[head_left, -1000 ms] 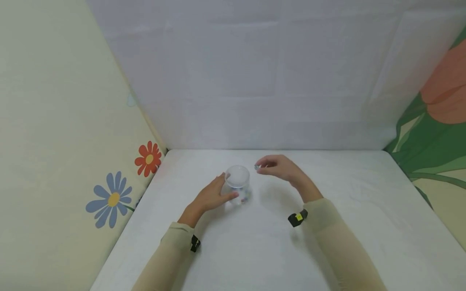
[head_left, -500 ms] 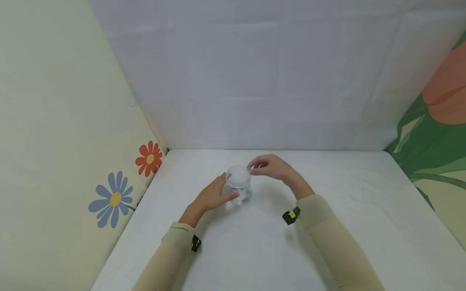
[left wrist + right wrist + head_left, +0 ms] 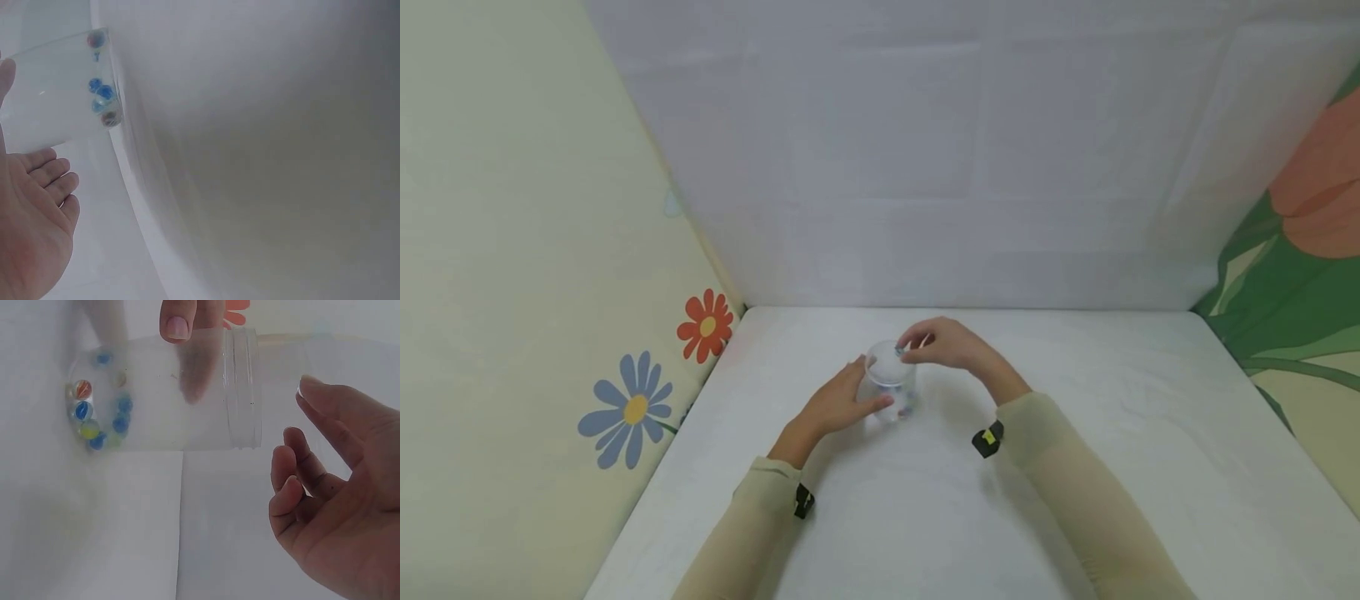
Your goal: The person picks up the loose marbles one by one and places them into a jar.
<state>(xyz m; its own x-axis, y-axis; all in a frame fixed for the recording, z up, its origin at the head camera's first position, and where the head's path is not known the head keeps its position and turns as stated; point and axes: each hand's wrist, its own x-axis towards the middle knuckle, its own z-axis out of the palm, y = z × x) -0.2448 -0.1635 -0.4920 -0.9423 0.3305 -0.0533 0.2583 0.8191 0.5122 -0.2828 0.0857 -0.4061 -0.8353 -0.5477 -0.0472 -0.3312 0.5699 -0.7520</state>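
The left hand (image 3: 835,406) gripped the clear jar (image 3: 891,379) at frame centre. The right hand (image 3: 946,344) hovered over its mouth, fingertips pinched; any marble between them was hidden

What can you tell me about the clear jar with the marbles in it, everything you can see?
The clear plastic jar is a lidless cylinder with a ridged, threaded neck at its open mouth. It stands upright on the white table, near the middle. Small glass marbles, mostly blue with some yellow, green and red-orange, lie at its bottom. The left hand holds its side, thumb against the wall. The right hand is at the mouth, fingertips over the rim.
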